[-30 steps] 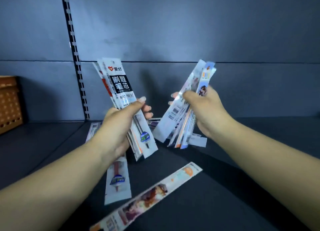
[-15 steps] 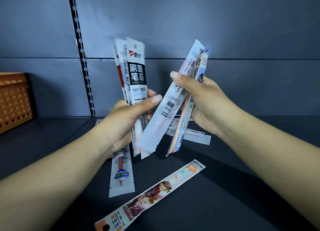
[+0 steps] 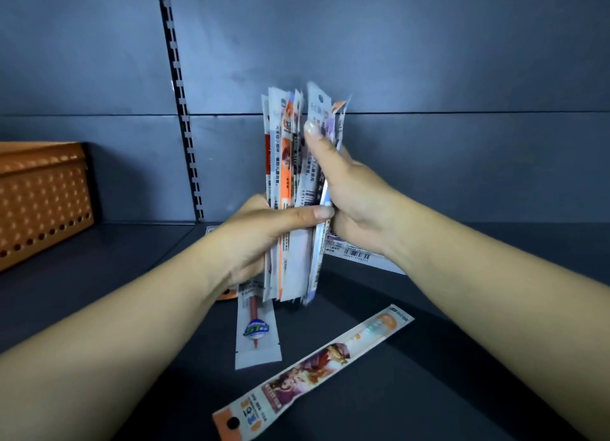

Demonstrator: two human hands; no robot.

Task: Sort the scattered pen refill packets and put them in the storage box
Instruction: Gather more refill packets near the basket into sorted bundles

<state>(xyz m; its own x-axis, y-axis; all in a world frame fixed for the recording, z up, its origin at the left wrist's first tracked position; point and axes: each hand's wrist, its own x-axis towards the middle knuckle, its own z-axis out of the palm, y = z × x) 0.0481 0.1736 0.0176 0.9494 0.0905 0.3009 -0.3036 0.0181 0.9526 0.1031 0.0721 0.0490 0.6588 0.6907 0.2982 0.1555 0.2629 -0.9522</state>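
Both hands hold one upright bundle of pen refill packets [image 3: 286,163] above the dark shelf. My left hand [image 3: 260,239] grips the bundle's lower half, thumb across its front. My right hand [image 3: 343,189] grips the upper right side, thumb pressed high on the packets. On the shelf below lie a white packet with a red refill [image 3: 256,335] and a long orange-ended packet with a printed figure [image 3: 317,364]. Another white packet [image 3: 363,259] peeks out behind my right wrist. The orange perforated storage box [image 3: 43,196] stands at the far left.
The dark shelf [image 3: 462,358] runs to a grey back wall with a slotted black upright [image 3: 180,103]. A small orange scrap [image 3: 227,294] shows under my left wrist.
The two separate handfuls of packets have come together into one upright bundle, held by both hands. The view has shifted left, showing more of the orange box.
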